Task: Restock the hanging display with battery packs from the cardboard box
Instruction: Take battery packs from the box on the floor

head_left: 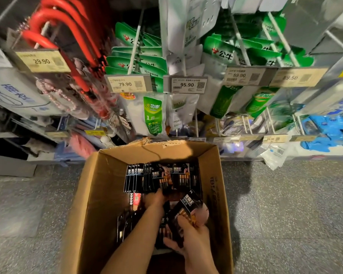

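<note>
Cardboard box [99,194] sits below peg tags 79.90 [127,84] & 95.90 [186,85]. At box's far end, battery packs [137,177] stand on edge. R hand [192,236], near end, grips DURACELL pack [188,204], long axis tilted toward far-right corner. L hand [153,199] mid-box, fingers hidden among packs; can't tell its grip.

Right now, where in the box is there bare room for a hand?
Along the brown cardboard box's left wall, beside the row of black battery packs. The middle is crowded with loose packs. The speckled grey floor outside is bare.
</note>
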### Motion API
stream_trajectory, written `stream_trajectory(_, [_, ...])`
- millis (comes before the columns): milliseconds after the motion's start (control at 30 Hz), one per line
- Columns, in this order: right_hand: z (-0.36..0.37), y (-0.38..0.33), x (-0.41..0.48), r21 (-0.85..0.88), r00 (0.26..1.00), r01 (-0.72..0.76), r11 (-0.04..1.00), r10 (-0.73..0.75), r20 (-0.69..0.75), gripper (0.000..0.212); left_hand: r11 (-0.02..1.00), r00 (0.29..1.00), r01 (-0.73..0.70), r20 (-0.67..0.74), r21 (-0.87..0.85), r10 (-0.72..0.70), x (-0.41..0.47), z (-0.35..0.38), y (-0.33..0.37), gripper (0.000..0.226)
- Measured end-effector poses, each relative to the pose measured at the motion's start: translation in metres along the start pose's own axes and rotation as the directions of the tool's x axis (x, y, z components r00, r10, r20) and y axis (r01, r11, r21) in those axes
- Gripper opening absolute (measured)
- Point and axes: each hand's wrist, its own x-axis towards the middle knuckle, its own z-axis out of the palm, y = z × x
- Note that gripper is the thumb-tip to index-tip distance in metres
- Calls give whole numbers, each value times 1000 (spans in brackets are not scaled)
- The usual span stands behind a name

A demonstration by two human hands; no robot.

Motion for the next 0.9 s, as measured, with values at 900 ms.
stream_trajectory(900, [-207, -94, -220, 151, 683, 634, 759, -641, 351, 78, 708, 752, -338, 275, -620, 599, -442, -56, -81, 81])
